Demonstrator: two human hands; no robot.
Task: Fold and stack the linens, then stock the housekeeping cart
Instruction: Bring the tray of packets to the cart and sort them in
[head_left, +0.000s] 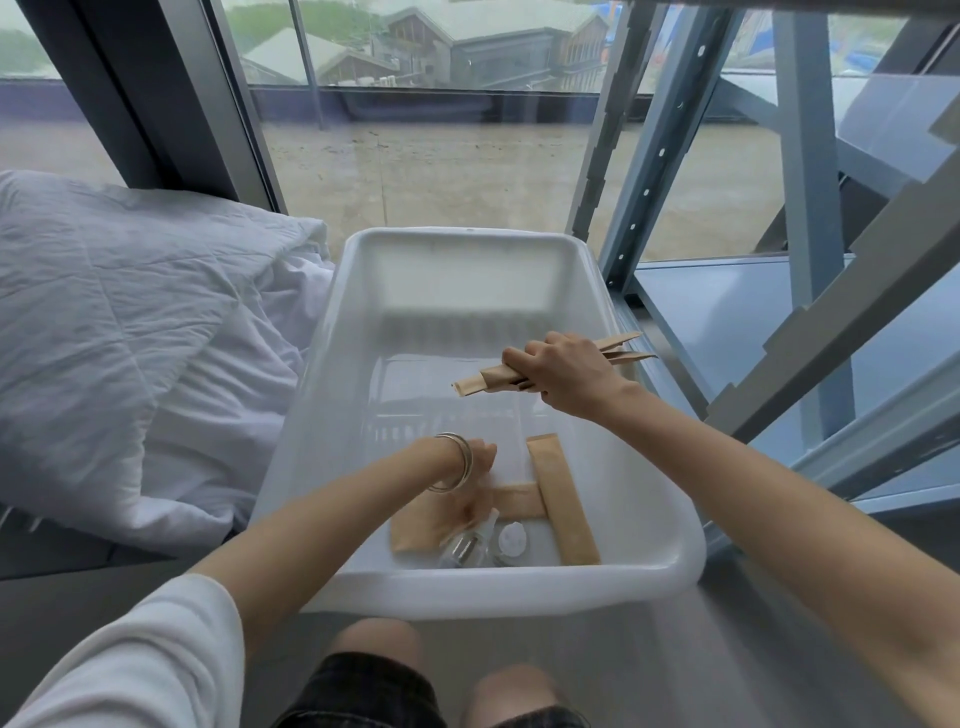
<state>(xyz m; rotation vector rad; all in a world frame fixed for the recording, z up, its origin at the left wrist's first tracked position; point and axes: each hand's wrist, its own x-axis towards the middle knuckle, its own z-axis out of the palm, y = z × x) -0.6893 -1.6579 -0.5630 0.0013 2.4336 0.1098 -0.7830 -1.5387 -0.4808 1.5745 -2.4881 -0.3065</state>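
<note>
White bin (332, 364): right hand (563, 376) clenches kraft sachets (491, 376) above it; left hand (475, 486) inside, fingers' state indeterminable; duvet (130, 338) beside, unfolded.

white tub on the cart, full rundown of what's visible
The white tub is a deep rectangular bin of glossy, slightly translucent plastic with rounded corners and a wide rolled rim. It sits upright beside the bedding. Tan paper packets and small clear bottles lie at its near end. The left hand reaches inside; the right hand holds a packet bundle above it.
</note>
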